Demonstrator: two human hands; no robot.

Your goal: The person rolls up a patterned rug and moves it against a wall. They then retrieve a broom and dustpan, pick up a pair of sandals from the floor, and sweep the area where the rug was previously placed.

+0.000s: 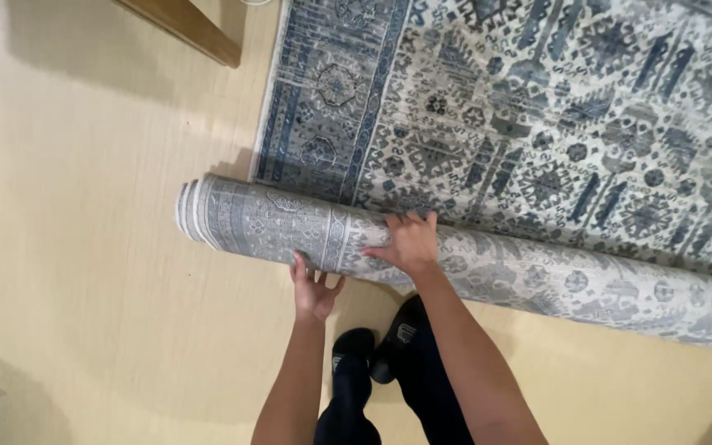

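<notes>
Both hands are pressing open-fingered on the rolled part of the rug (471, 264) lying on the floor (84, 272), left hand (313, 292) underneath, right hand (409, 243) on top, so keeping pressure even is probably making the roll tighter.

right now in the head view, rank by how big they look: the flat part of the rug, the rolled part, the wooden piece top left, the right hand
1. flat part of the rug
2. rolled part
3. Wooden piece and right hand: look alike in size; the wooden piece is cut off by the frame and farther away, so not ranked.
</notes>
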